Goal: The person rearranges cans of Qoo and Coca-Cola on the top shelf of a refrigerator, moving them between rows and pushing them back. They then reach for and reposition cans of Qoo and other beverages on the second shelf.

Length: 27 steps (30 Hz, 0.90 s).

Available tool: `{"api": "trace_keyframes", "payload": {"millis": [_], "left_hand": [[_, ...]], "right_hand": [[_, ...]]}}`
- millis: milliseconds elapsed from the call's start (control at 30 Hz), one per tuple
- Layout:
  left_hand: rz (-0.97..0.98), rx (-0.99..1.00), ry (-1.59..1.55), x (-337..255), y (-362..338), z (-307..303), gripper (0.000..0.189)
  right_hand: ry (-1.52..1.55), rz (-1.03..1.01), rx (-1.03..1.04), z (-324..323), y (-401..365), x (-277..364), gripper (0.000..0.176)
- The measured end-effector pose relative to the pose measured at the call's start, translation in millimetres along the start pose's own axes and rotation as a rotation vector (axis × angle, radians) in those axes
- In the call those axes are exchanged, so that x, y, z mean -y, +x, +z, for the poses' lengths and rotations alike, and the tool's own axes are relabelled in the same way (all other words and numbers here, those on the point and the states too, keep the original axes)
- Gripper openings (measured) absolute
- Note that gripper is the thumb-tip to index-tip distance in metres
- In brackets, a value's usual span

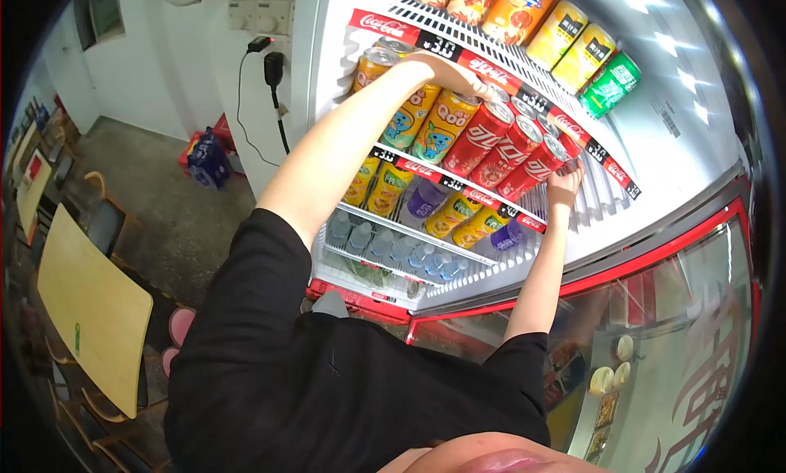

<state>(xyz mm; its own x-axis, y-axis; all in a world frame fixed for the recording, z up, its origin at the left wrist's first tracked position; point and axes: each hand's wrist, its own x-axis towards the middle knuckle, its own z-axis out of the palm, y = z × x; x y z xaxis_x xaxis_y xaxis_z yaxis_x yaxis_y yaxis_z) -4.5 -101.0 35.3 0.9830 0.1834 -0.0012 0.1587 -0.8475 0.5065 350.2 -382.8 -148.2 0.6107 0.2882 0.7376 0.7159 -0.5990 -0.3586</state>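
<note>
Over the orange-drink cans (444,126), my left hand (468,78) reaches in from the left. Its fingers stretch out at the tops of the red cola cans (481,139), partly hidden under the shelf edge above. My right hand (565,183) is at the other end of the row, its fingers curled against the side of the rightmost red cola can (536,168). The cola cans stand side by side on the middle shelf of a drinks fridge, several deep. Part of the right fingers is hidden by the can.
Above is a shelf with orange, yellow and green cans (611,84). Price strips (491,198) edge the shelves. Below stand yellow and purple cans (427,196) and water bottles (381,244). The fridge's glass door (655,309) stands open at right. A table (94,309) is at left.
</note>
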Motion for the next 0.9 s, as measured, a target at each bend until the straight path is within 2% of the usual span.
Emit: {"api": "trace_keyframes", "payload": {"millis": [33,133,200,267,333,367,433,533,567,667,733,767,833,867,900], "left_hand": [[-0.007,0.009,0.023,1.1,1.6,-0.7,0.08],[-0.028,0.023,-0.013,3.3,4.5,0.3,0.075],[-0.055,0.069,-0.04,2.5,5.3,-2.9,0.096],[-0.027,0.069,-0.026,8.5,14.6,-0.4,0.089],[0.045,0.099,0.038,22.4,39.0,3.7,0.081],[-0.06,0.081,-0.034,9.0,17.1,1.6,0.087],[-0.003,0.099,-0.016,6.2,7.4,-1.1,0.087],[0.052,0.096,-0.007,22.8,32.0,5.1,0.088],[0.045,0.117,0.001,19.2,26.8,0.9,0.088],[0.029,0.104,-0.011,20.3,28.2,2.1,0.09],[0.081,0.11,0.014,29.3,46.5,8.9,0.091],[-0.009,0.118,-0.028,21.6,31.4,4.7,0.092],[-0.024,0.083,-0.408,41.3,52.5,13.0,0.092],[-0.034,0.066,-0.598,27.2,38.7,10.8,0.092],[-0.031,0.086,-0.056,16.7,21.6,3.9,0.091]], "right_hand": [[0.065,0.033,0.039,-5.0,0.5,6.0,0.075],[-0.126,-0.082,0.07,-15.1,1.4,22.6,0.072],[-0.114,-0.101,0.024,-18.0,-1.2,33.2,0.073],[-0.026,-0.132,-0.038,-19.3,-5.9,40.1,0.075],[0.101,-0.057,-0.017,-18.4,-9.6,39.0,0.079],[0.159,0.004,0.008,-19.5,-12.9,40.1,0.08],[0.229,0.057,0.006,-18.1,-15.7,31.7,0.083],[0.265,0.192,0.016,-54.5,-33.5,75.6,0.084],[0.186,0.158,-0.02,-58.5,-36.2,79.3,0.084],[0.26,0.101,0.054,-82.1,-43.5,93.9,0.085],[0.433,0.161,0.119,-92.5,-51.1,103.4,0.074],[0.565,0.195,0.176,-94.5,-54.2,101.5,0.072],[0.767,0.22,0.227,-97.1,-57.7,101.1,0.065],[0.754,0.212,0.238,-99.2,-57.9,99.4,0.065],[0.743,0.207,0.249,-100.5,-58.9,98.1,0.065]]}}
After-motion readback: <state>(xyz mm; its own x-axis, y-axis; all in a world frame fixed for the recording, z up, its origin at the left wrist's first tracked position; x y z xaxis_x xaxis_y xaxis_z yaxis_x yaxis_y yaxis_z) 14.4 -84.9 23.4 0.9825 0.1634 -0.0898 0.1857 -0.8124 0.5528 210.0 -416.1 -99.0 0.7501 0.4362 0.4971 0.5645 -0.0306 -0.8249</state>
